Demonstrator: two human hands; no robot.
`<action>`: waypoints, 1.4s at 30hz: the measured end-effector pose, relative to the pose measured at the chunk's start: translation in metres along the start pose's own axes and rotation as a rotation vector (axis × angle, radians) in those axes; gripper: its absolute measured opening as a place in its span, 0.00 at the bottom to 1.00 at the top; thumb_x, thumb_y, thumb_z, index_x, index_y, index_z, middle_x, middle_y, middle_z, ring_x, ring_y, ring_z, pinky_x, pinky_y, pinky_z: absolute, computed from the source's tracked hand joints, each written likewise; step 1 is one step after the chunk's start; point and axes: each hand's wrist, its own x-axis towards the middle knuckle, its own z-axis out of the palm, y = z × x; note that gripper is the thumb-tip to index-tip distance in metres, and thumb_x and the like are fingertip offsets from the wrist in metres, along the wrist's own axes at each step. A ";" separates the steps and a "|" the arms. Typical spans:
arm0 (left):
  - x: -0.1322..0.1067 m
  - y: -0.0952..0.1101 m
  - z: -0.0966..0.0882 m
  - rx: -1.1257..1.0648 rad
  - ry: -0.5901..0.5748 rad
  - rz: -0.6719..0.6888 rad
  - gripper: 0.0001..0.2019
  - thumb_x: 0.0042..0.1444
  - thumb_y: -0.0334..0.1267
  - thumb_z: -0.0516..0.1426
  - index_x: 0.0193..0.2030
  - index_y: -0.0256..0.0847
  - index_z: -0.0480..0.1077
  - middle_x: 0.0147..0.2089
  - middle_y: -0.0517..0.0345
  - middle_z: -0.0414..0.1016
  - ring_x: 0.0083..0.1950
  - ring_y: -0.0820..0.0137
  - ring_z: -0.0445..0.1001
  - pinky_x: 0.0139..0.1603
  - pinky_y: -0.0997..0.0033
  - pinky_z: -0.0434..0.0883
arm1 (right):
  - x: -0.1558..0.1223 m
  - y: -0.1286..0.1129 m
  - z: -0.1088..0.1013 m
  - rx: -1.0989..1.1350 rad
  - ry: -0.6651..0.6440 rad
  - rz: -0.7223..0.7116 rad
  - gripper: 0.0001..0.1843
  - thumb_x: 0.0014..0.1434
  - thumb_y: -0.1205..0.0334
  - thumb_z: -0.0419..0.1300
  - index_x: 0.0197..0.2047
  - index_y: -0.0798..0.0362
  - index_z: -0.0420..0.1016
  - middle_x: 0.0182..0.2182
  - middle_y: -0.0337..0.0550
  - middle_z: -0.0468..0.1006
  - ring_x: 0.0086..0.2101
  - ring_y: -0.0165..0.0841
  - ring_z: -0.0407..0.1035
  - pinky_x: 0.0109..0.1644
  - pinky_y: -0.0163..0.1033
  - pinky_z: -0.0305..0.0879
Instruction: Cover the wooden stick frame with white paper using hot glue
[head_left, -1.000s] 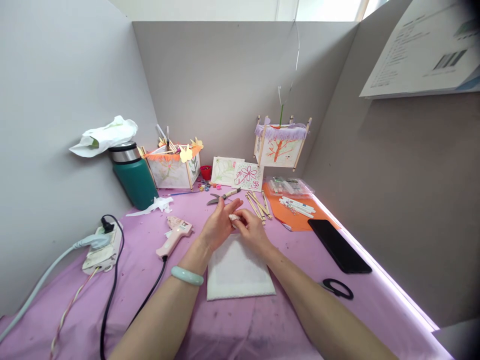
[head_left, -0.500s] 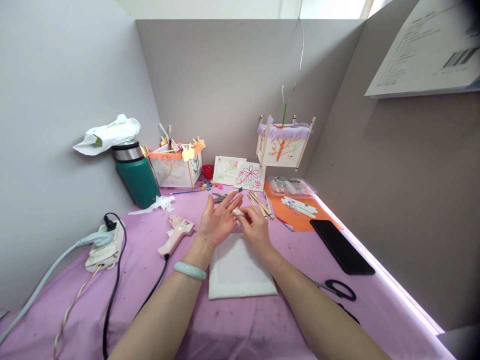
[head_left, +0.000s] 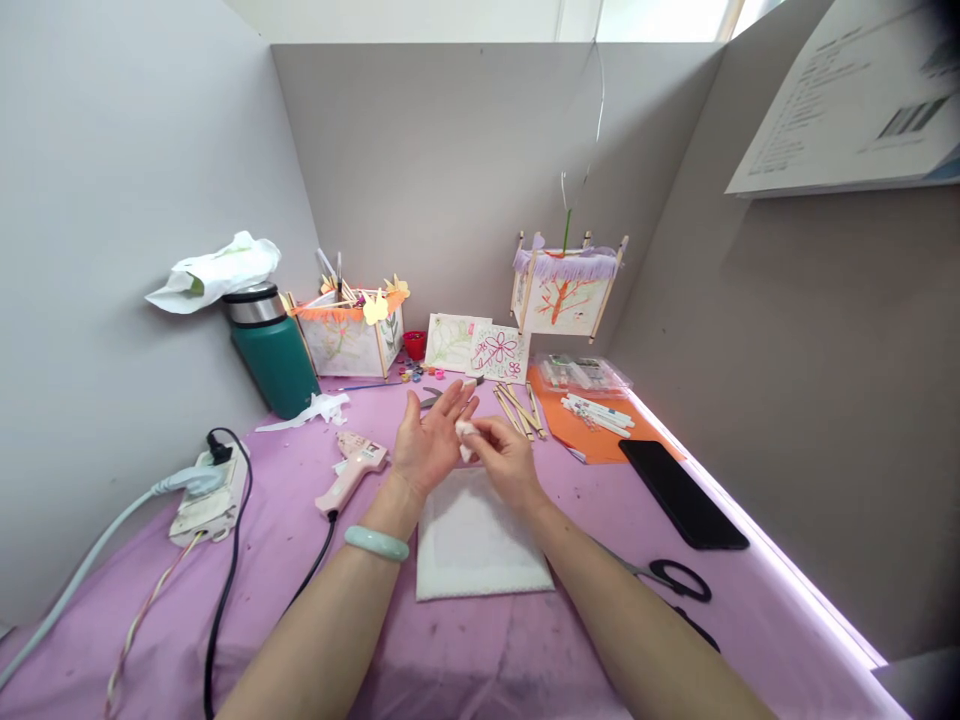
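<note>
My left hand (head_left: pixel 431 440) is held palm up over the purple table cover, its fingers stretched out and apart. My right hand (head_left: pixel 501 456) pinches a small white wad (head_left: pixel 465 432) and presses it against the left palm. A pale green bangle (head_left: pixel 376 543) circles my left wrist. Just below both hands lies a white sheet (head_left: pixel 480 537). A pink glue gun (head_left: pixel 350 467) rests to the left of my left hand.
Wooden sticks (head_left: pixel 517 408), small scissors (head_left: pixel 439 394) and drawn cards (head_left: pixel 496 352) lie beyond the hands. A green flask (head_left: pixel 271 350), two paper lanterns (head_left: pixel 349 331), a power strip (head_left: pixel 204 496), an orange sheet (head_left: pixel 592 432), a black phone (head_left: pixel 681 478) and black scissors (head_left: pixel 672 578) surround them.
My left hand has opened out, the fingers spreading and the palm turning up. My right hand has moved the white wad slightly left onto that palm.
</note>
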 end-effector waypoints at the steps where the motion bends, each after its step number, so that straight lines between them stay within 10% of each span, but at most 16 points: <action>1: 0.000 -0.001 0.001 -0.001 -0.003 -0.038 0.31 0.60 0.61 0.42 0.55 0.41 0.69 0.61 0.48 0.67 0.60 0.64 0.66 0.55 0.64 0.68 | 0.001 0.001 -0.001 -0.049 0.074 -0.015 0.08 0.59 0.57 0.58 0.37 0.51 0.76 0.32 0.42 0.74 0.30 0.32 0.70 0.34 0.38 0.69; 9: -0.001 -0.006 0.000 0.007 0.080 -0.116 0.30 0.60 0.61 0.41 0.55 0.39 0.67 0.57 0.46 0.67 0.49 0.66 0.72 0.45 0.69 0.70 | 0.003 0.013 -0.006 -0.297 -0.128 -0.197 0.17 0.59 0.68 0.54 0.51 0.50 0.74 0.44 0.48 0.73 0.44 0.36 0.69 0.50 0.43 0.66; 15: -0.003 -0.011 0.004 -0.019 0.002 -0.165 0.30 0.60 0.61 0.42 0.52 0.39 0.69 0.47 0.50 0.72 0.43 0.68 0.72 0.43 0.69 0.70 | 0.006 0.014 -0.013 -0.422 0.068 -0.137 0.10 0.59 0.65 0.56 0.43 0.51 0.75 0.36 0.46 0.75 0.37 0.36 0.69 0.42 0.41 0.66; 29: 0.002 -0.006 -0.006 -0.039 0.150 -0.044 0.32 0.61 0.59 0.42 0.61 0.36 0.61 0.60 0.41 0.66 0.61 0.62 0.66 0.60 0.64 0.64 | -0.009 0.001 0.013 -0.230 -0.126 -0.321 0.08 0.60 0.64 0.56 0.39 0.51 0.77 0.34 0.45 0.77 0.36 0.35 0.71 0.41 0.40 0.69; 36: -0.001 -0.011 0.001 -0.118 -0.057 -0.136 0.32 0.60 0.60 0.43 0.56 0.35 0.67 0.52 0.44 0.73 0.53 0.66 0.72 0.53 0.67 0.69 | 0.007 0.007 -0.007 -0.319 0.266 -0.206 0.09 0.60 0.64 0.55 0.41 0.52 0.77 0.37 0.48 0.76 0.39 0.37 0.70 0.43 0.43 0.68; 42: -0.002 -0.019 0.002 -0.019 0.047 -0.104 0.29 0.62 0.57 0.44 0.54 0.36 0.70 0.59 0.47 0.68 0.61 0.66 0.66 0.62 0.71 0.63 | 0.001 0.012 0.001 -0.430 0.038 -0.285 0.12 0.60 0.68 0.52 0.40 0.54 0.76 0.36 0.50 0.75 0.39 0.38 0.71 0.43 0.44 0.68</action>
